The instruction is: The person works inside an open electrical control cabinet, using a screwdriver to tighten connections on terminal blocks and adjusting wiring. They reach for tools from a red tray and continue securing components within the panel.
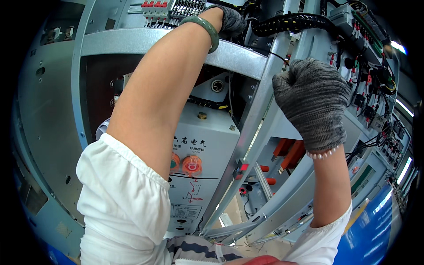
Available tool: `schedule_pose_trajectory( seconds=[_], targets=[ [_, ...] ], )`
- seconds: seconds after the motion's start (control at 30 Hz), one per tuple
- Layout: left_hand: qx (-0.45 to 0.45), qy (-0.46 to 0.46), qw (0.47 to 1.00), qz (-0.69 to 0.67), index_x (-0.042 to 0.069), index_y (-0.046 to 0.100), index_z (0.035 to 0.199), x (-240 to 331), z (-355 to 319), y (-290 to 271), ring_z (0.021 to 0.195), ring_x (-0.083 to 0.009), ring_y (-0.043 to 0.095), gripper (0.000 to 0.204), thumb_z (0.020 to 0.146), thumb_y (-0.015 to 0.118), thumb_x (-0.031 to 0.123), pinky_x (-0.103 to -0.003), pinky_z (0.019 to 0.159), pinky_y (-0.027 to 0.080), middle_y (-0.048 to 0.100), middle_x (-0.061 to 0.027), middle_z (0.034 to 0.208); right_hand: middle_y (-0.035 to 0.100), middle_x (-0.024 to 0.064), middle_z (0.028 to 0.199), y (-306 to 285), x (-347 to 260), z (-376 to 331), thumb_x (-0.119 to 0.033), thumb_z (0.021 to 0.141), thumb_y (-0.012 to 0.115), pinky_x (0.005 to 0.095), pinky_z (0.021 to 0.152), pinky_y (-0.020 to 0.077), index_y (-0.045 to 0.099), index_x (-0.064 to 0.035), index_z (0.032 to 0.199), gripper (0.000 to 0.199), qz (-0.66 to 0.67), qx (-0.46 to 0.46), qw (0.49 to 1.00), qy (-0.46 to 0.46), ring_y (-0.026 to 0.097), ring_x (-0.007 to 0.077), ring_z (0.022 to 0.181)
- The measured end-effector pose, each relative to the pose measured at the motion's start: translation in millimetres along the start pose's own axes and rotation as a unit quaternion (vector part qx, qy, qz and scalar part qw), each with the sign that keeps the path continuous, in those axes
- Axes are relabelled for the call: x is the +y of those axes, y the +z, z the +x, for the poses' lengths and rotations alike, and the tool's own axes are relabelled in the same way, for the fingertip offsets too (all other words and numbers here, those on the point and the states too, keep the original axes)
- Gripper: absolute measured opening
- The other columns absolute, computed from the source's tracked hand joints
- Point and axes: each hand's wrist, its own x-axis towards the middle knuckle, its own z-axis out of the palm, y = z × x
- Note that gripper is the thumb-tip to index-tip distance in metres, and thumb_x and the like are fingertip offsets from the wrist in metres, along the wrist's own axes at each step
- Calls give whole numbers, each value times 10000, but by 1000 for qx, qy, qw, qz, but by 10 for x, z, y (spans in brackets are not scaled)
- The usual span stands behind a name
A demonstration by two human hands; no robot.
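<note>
My left hand point(232, 21), in a dark grey knitted glove, reaches over the metal crossbar at the top, among black wires beside a thick cable bundle. Its fingertips are hidden, so I cannot tell what they hold. My right hand point(314, 99), gloved alike, is closed in a fist in front of the upright post. A thin black strand point(270, 52) runs from near my left hand to the thumb side of this fist, which seems pinched on it; whether it is a wire or a cable tie is unclear. The cable bundle point(293, 23), sleeved in black with yellow marks, arches to the right above my fist.
Below the metal crossbar point(128, 42) sits a grey switch box point(212, 121) with round buttons. Red-switched breakers point(154, 5) and terminal blocks stand behind the bar. Wired panels point(371, 84) line the right side, above blue floor point(371, 225). A steel side wall point(48, 115) stands left.
</note>
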Motion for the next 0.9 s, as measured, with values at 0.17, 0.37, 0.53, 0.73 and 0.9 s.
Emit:
schedule_pose_trajectory(
  seconds=[0.17,0.37,0.53,0.73,0.9],
  targets=[
    [-4,-3,1000,-10,53,695,1042,-23,-6,12,970,-308,652,345,803,629,292,-403,829,511,670,-164,1082,637,104,604,130,35,156,-310,825,644,363,606,526,719,-71,760,259,-84,27,996,8,621,195,554],
    [-5,-14,1000,-17,49,694,1046,-36,12,10,981,-311,651,340,812,617,284,-406,836,510,668,-166,1090,654,122,645,214,36,344,-337,849,612,380,662,532,724,-67,803,296,-74,-35,993,83,645,213,617],
    [-11,-13,1000,-23,46,693,1049,-17,9,41,989,-314,651,336,820,607,277,-408,841,508,666,-168,1097,685,153,757,283,19,416,-373,882,587,383,753,541,731,-57,926,351,-40,-79,995,56,674,244,723],
    [-19,-10,1000,-3,43,691,1053,-48,-52,23,1000,-317,650,332,830,595,269,-411,848,507,664,-169,1104,690,160,820,324,123,521,-360,896,562,392,796,540,718,-46,939,353,-94,-46,994,11,680,263,788],
    [-38,-6,999,4,40,690,1056,-9,-108,93,1009,-319,649,329,838,585,263,-413,853,506,662,-171,1111,689,135,790,387,169,582,-338,897,566,373,765,553,721,-61,919,318,-118,-55,991,15,677,236,737]
  ],
)
